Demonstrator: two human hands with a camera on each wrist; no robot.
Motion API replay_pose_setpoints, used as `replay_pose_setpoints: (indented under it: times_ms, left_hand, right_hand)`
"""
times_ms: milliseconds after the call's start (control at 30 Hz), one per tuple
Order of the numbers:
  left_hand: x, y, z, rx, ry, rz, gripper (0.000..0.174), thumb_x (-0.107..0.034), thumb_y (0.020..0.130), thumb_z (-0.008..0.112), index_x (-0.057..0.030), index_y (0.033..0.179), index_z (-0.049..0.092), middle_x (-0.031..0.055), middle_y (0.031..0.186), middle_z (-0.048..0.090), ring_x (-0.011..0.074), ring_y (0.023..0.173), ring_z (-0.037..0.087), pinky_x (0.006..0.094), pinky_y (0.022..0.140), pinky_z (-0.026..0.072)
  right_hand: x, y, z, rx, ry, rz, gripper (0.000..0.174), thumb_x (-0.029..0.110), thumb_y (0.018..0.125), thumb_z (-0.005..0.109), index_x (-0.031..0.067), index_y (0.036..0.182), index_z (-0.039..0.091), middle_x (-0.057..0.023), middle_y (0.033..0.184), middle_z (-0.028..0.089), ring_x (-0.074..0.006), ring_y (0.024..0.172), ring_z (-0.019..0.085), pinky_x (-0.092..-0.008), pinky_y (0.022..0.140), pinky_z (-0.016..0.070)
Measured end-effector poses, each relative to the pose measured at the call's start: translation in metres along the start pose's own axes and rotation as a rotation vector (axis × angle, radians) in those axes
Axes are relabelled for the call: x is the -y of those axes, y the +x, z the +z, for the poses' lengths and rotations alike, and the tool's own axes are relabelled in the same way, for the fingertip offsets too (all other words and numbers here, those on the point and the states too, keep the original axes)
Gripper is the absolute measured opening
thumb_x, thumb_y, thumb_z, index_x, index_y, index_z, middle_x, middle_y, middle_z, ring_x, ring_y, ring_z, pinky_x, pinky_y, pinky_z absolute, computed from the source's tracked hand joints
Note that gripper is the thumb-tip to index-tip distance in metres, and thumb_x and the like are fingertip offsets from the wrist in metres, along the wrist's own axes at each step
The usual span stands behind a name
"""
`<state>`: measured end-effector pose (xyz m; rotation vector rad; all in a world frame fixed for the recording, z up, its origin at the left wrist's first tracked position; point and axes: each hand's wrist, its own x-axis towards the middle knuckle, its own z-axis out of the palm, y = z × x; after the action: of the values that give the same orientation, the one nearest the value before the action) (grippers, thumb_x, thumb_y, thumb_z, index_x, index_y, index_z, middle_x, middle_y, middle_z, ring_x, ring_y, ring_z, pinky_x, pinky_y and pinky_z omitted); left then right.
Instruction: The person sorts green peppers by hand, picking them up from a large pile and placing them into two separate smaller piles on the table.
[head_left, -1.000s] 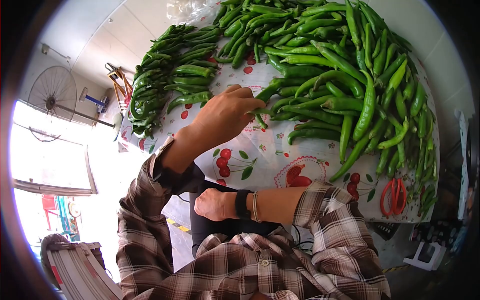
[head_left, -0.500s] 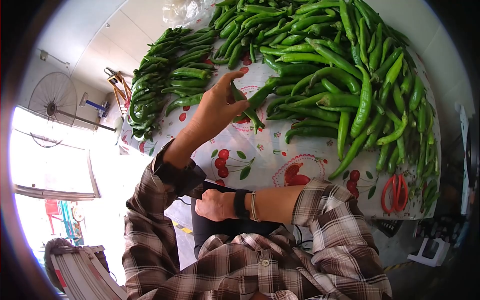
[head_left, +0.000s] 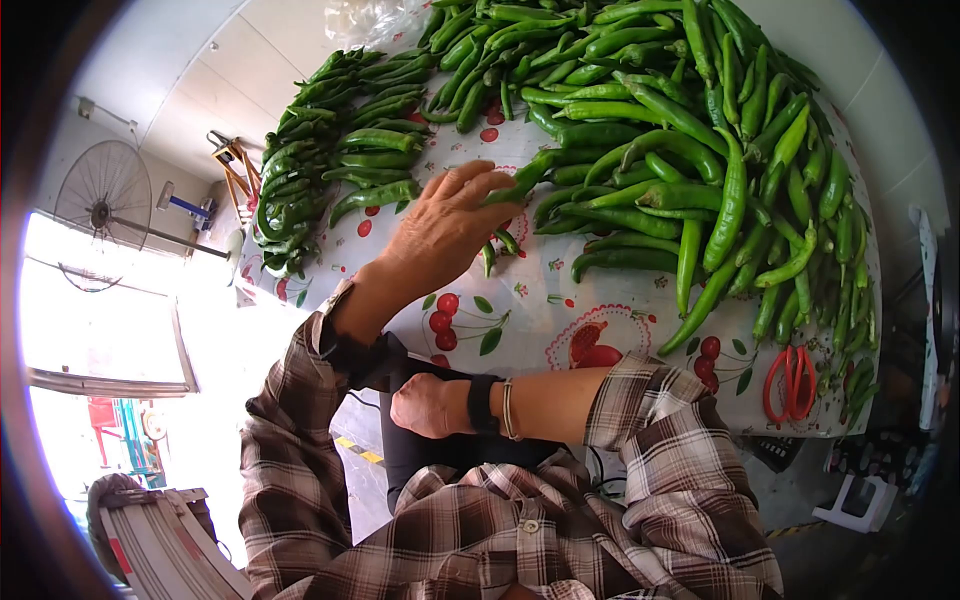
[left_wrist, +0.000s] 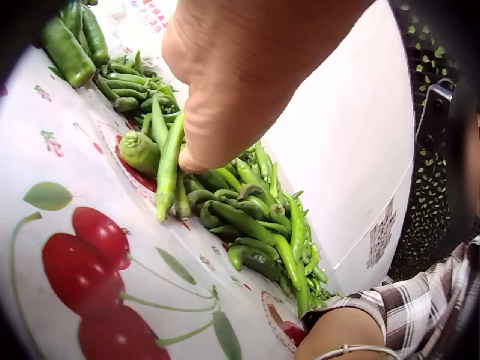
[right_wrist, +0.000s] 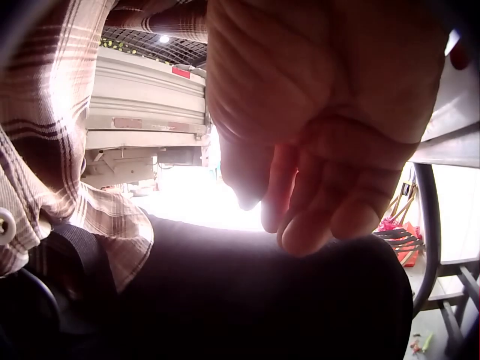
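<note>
Reaching over the table, my left hand point(head_left: 440, 225) has its fingers and thumb at a green pepper point(head_left: 528, 178) beside the large pile, pinching it. Two stem ends point(head_left: 489, 260) stick out below that hand. In the left wrist view, a slim light-green pepper point(left_wrist: 171, 166) lies along the thumb side of the hand point(left_wrist: 240, 82), next to a thicker pepper point(left_wrist: 140, 152). The fingertips are partly hidden there. My right hand point(head_left: 428, 405) rests at my lap, holding nothing; its fingers point(right_wrist: 307, 229) hang loosely curled in the right wrist view.
A large pile of green peppers point(head_left: 640, 200) covers the table's right and back. Rows of peppers point(head_left: 290, 195) lie at the left. Red-handled scissors point(head_left: 790, 385) sit near the front right edge of the cherry-print tablecloth point(head_left: 470, 300). A clear plastic bag point(head_left: 365, 22) lies behind.
My left hand spread its thumb and fingers over the peppers at the pile's left edge, then moved right and closed on one. Two stem ends now show beneath it. My right hand stayed put.
</note>
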<state>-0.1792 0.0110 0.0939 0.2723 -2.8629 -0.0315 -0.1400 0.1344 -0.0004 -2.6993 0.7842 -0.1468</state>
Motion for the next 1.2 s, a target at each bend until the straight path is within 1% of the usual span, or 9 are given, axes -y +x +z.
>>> replay_pose_setpoints:
  times_ms: [100,233,400,533,733,900,967,1000,1200]
  left_hand:
    - [0.005,-0.006,0.001,0.083,-0.18,-0.051,0.032,-0.006,0.077,0.063,-0.012,0.108,0.062,0.0075,0.126,0.047,0.0282,0.127,0.036,0.0444,0.102,0.0327]
    - [0.002,-0.013,-0.006,0.095,-0.167,-0.007,0.039,-0.003,0.075,0.062,-0.0112,0.113,0.06,0.0082,0.131,0.045,0.0293,0.13,0.033,0.0478,0.107,0.0273]
    - [-0.001,-0.019,-0.018,0.244,0.097,0.058,0.054,-0.003,0.067,0.062,-0.0114,0.12,0.055,0.006,0.132,0.046,0.0239,0.133,0.031,0.0522,0.113,0.0104]
    - [0.002,-0.023,-0.007,0.18,0.148,0.09,0.05,-0.003,0.066,0.062,-0.0113,0.115,0.057,0.0042,0.127,0.049,0.0195,0.131,0.033,0.052,0.113,0.0102]
    - [-0.003,-0.02,-0.014,0.047,0.188,0.149,0.025,-0.002,0.072,0.061,-0.0106,0.094,0.06,0.0005,0.094,0.056,0.0171,0.106,0.052,0.0491,0.113,0.0155]
    - [0.02,0.003,-0.039,0.017,0.271,0.115,0.028,-0.001,0.074,0.058,-0.0136,0.099,0.061,0.0027,0.09,0.054,0.0187,0.099,0.053,0.0465,0.111,0.0234]
    - [0.028,0.007,-0.034,0.088,0.236,0.247,0.035,0.001,0.075,0.056,-0.0152,0.106,0.061,0.0028,0.092,0.054,0.0194,0.096,0.053,0.0419,0.107,0.0292]
    - [0.029,0.009,-0.034,0.183,0.234,0.295,0.043,0.001,0.074,0.057,-0.0181,0.112,0.06,0.0023,0.095,0.053,0.0197,0.092,0.052,0.037,0.098,0.0367]
    - [0.026,0.018,-0.015,0.237,0.114,0.4,0.039,-0.006,0.079,0.052,-0.0202,0.114,0.057,0.0016,0.091,0.05,0.018,0.088,0.052,0.0317,0.084,0.0418]
  right_hand:
    - [0.001,-0.002,-0.014,0.137,0.06,0.044,0.022,0.011,0.077,0.058,0.0029,0.094,0.068,-0.0131,0.093,0.068,-0.0259,0.087,0.067,-0.0356,0.069,0.054]
    - [0.0,-0.003,-0.014,0.152,0.071,0.026,0.021,0.011,0.076,0.058,0.0031,0.093,0.068,-0.0132,0.092,0.068,-0.0268,0.087,0.067,-0.0361,0.069,0.054]
    - [-0.003,0.0,-0.004,0.067,0.062,-0.009,0.015,0.009,0.072,0.056,0.0019,0.081,0.066,-0.0117,0.079,0.067,-0.0262,0.075,0.067,-0.0348,0.063,0.0542]
    - [-0.002,0.0,-0.002,0.059,0.044,-0.02,0.015,0.008,0.072,0.056,0.0018,0.082,0.066,-0.012,0.078,0.067,-0.0262,0.075,0.067,-0.035,0.063,0.0541]
    - [-0.004,0.001,0.002,0.028,0.093,0.023,0.013,0.008,0.072,0.058,0.0019,0.078,0.067,-0.0124,0.077,0.067,-0.0267,0.074,0.067,-0.0355,0.063,0.0541]
    - [-0.003,0.002,-0.002,0.059,0.109,0.012,0.013,0.007,0.067,0.062,0.002,0.078,0.068,-0.013,0.076,0.067,-0.0272,0.074,0.067,-0.0359,0.062,0.0538]
    - [-0.003,0.002,-0.002,0.052,0.106,0.015,0.014,0.007,0.067,0.062,0.0022,0.079,0.068,-0.0129,0.076,0.067,-0.0272,0.073,0.067,-0.0359,0.062,0.0537]
    - [-0.003,0.001,-0.001,0.046,0.106,0.022,0.014,0.007,0.067,0.062,0.0023,0.079,0.068,-0.0127,0.076,0.067,-0.0271,0.073,0.067,-0.0358,0.062,0.0537]
    - [-0.002,0.002,0.002,0.024,0.113,0.024,0.012,0.007,0.067,0.061,0.0016,0.076,0.068,-0.0135,0.074,0.066,-0.0275,0.072,0.067,-0.0368,0.062,0.0536]
